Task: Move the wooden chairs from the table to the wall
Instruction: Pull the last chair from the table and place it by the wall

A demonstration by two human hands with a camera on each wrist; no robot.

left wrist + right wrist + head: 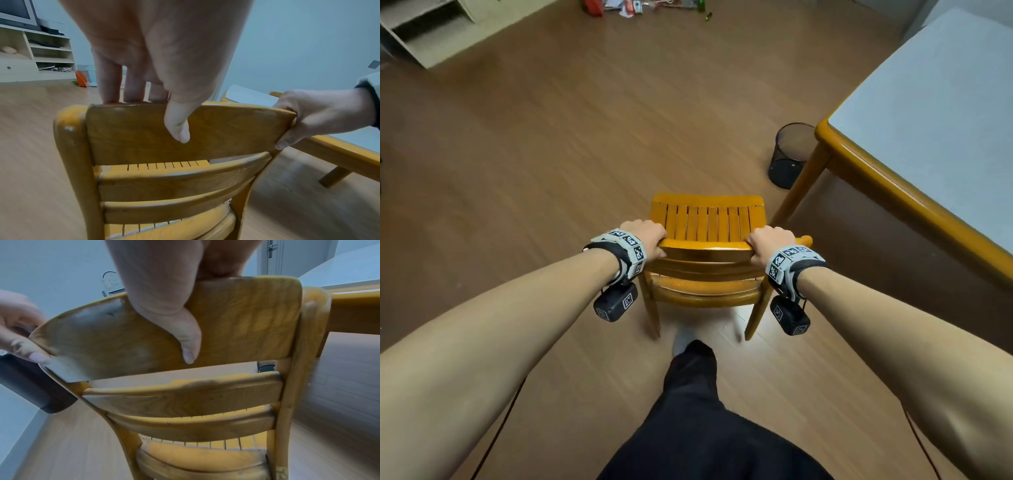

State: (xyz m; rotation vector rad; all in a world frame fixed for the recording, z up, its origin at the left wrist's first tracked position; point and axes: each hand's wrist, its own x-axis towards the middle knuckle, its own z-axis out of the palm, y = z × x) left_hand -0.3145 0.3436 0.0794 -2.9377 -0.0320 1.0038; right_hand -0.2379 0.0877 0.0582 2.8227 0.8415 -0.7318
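- The front legs of the wooden chair (709, 222) are hidden under its slatted seat in the head view; only the two rear legs show, and whether they touch the floor cannot be told.
- The left hand (645, 240) grasps the left end of the chair's top back rail, fingers over the far side and out of sight, thumb pressed flat on the near face in the left wrist view.
- The right hand (768, 245) grasps the right end of the same rail; its fingers are also hidden behind the wood, the thumb lying down the near face.
- The chair stands just beside the corner of the table (859, 161), its seat facing away from the person.
- The table is cut off at the right edge; it has a pale top and an orange wooden rim and leg.
- A dark mesh bin (789, 156) stands on the floor behind the table leg, partly covered by it.
- The floor (551, 154) is brown wood-look planking.
- A pale shelf unit (424, 31) sits at the upper left, cut off by the frame.
- Small coloured items (640, 7) lie at the far edge, too blurred to name.
- A dark trouser leg (695, 411) and a pale foot show below the chair.
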